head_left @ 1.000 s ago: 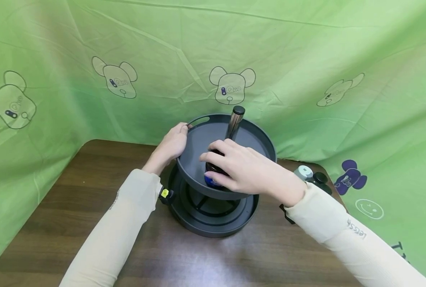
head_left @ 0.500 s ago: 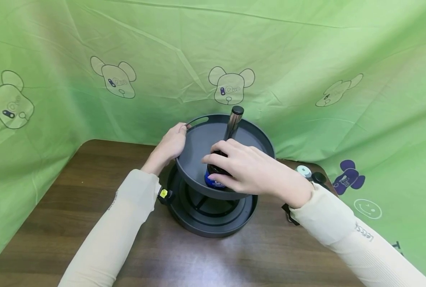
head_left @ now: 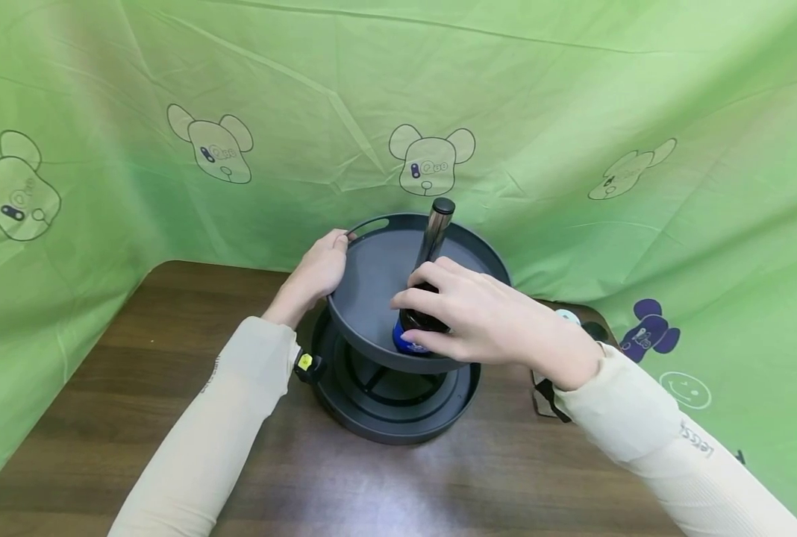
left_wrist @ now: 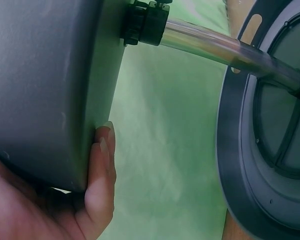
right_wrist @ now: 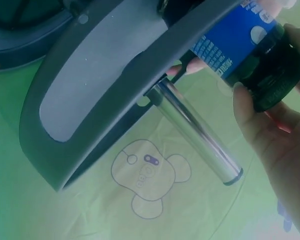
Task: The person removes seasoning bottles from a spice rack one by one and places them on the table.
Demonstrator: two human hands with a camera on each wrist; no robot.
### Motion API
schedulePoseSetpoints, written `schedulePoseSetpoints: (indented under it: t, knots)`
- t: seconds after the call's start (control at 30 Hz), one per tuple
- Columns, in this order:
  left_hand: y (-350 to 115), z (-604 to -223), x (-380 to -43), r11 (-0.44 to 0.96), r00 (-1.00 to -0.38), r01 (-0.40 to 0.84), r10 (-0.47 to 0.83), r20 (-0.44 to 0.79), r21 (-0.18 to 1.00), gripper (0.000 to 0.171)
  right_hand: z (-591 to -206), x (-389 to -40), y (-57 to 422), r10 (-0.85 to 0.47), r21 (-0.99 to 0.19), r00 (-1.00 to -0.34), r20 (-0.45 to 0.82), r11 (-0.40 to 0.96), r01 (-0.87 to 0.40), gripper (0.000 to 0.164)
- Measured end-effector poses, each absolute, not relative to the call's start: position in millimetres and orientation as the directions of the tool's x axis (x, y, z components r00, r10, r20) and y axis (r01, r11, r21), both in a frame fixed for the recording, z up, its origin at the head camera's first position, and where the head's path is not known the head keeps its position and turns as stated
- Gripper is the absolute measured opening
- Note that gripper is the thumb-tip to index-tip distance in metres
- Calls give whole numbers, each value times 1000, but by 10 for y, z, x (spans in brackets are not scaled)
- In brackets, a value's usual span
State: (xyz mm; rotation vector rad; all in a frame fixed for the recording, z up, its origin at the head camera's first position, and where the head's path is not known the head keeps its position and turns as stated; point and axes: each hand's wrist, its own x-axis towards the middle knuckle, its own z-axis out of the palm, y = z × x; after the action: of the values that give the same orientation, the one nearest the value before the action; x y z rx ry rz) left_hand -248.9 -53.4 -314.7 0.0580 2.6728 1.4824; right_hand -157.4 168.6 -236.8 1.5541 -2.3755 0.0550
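A grey two-tier round rack stands on the table, with an upper tray [head_left: 372, 276], a lower tray [head_left: 398, 434] and a metal pole [head_left: 434, 235] rising through the middle. My left hand [head_left: 319, 270] grips the upper tray's rim by its left handle slot; in the left wrist view its fingers [left_wrist: 101, 175] curl under the tray. On the upper tray, near its front edge, is a dark jar [head_left: 408, 343] with a blue label and a black lid. My right hand [head_left: 482, 317] holds it from above, fingers and thumb around the lid [right_wrist: 277, 75]. The hand hides part of the jar.
Behind the right forearm, a pale-lidded container [head_left: 568, 316] and a black-lidded one [head_left: 595, 330] stand at the table's back right, partly hidden. A green curtain [head_left: 291, 149] hangs close behind the brown wooden table [head_left: 197, 328].
My right hand and the jar have shifted a little to the right across the upper tray. The left hand keeps its grip on the rim.
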Motion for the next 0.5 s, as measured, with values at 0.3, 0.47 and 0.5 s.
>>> schedulePoseSetpoints:
  t: [0.3,0.47,0.5]
  knots:
    - [-542,-3129,-2461,529,-996,-4,78,-53,849,44,-2338,-1567,1720,-886,118,-383,260,423,-898,27]
    - [-540,-3128,-2457,523,-996,1,79,-48,853,42,-2337,-1557,1741,-881,132,-388,272,433,-892,28]
    - [-538,-3127,-2457,522,-996,1,79,-47,853,42,-2334,-1556,1745,-880,137,-387,276,434,-890,28]
